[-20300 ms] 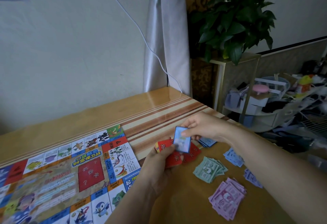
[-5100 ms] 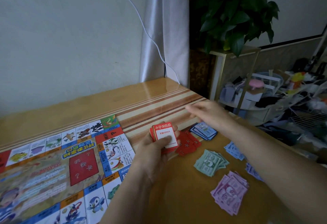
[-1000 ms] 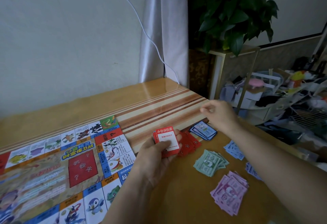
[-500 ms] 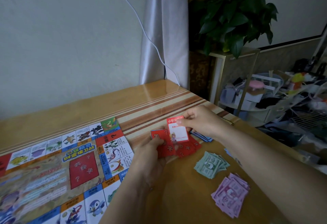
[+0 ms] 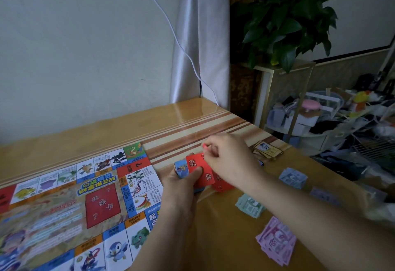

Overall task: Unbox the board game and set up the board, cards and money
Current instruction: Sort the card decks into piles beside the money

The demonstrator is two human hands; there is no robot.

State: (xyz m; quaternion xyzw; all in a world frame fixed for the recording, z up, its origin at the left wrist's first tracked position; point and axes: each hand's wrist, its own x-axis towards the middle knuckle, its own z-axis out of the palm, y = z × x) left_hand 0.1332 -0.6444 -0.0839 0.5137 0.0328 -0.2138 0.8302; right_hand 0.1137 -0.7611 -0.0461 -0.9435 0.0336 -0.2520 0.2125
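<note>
The game board [image 5: 74,202] lies flat and unfolded on the left part of the table [image 5: 171,121], its red centre panel face up. At its right edge the left hand [image 5: 181,187] grips a card stack [image 5: 199,172], with the thumb pressed on the red back of the top card and a blue card peeking out on the left side. Just beyond it the right hand [image 5: 230,159] hovers with curled fingers, pinching a red card [image 5: 204,146], of which only a small edge shows at the fingertips. Loose red cards [image 5: 222,185] lie on the table under that wrist. Farther right, gold-edged cards [image 5: 268,152] sit near the far table edge. The money lies in separate piles: green notes [image 5: 250,205] beside the right forearm, blue notes [image 5: 292,177] beyond it, and pink notes [image 5: 275,244] nearest.
</note>
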